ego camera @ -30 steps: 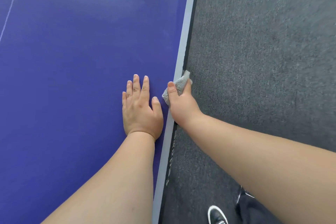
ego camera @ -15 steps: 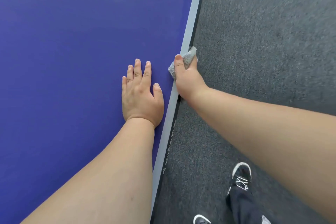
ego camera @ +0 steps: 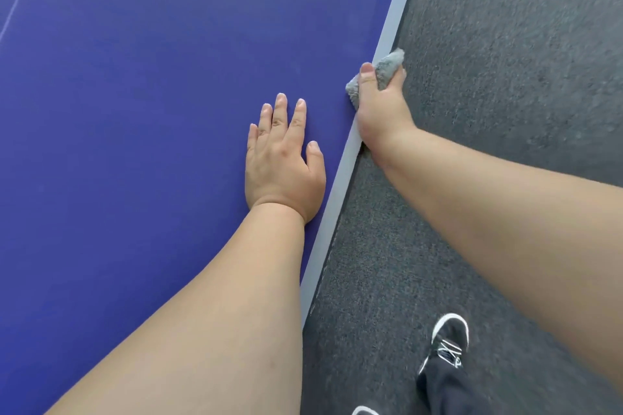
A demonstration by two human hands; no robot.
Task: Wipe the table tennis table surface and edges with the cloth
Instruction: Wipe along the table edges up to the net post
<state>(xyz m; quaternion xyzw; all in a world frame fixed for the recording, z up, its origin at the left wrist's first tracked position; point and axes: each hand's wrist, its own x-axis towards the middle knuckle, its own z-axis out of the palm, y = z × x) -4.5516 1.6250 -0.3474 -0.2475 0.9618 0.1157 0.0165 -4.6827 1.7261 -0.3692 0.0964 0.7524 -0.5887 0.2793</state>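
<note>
Right hand (ego camera: 381, 111) grips grey cloth (ego camera: 387, 69) at the tabletop (ego camera: 135, 111) edge; left hand (ego camera: 281, 165) lies flat on the blue surface.

Left hand: palm down, fingers straight and slightly spread, holding nothing, just inside the grey edge band (ego camera: 391, 23). Right hand: thumb on top, fingers curled over the side, the bunched cloth pinched against the edge band; the cloth protrudes past the thumb and index finger. The two hands are near each other, not touching. Dark grey carpet (ego camera: 505, 77) lies beside the tabletop; a black-and-white shoe (ego camera: 450, 337) stands on it at lower right.
</note>
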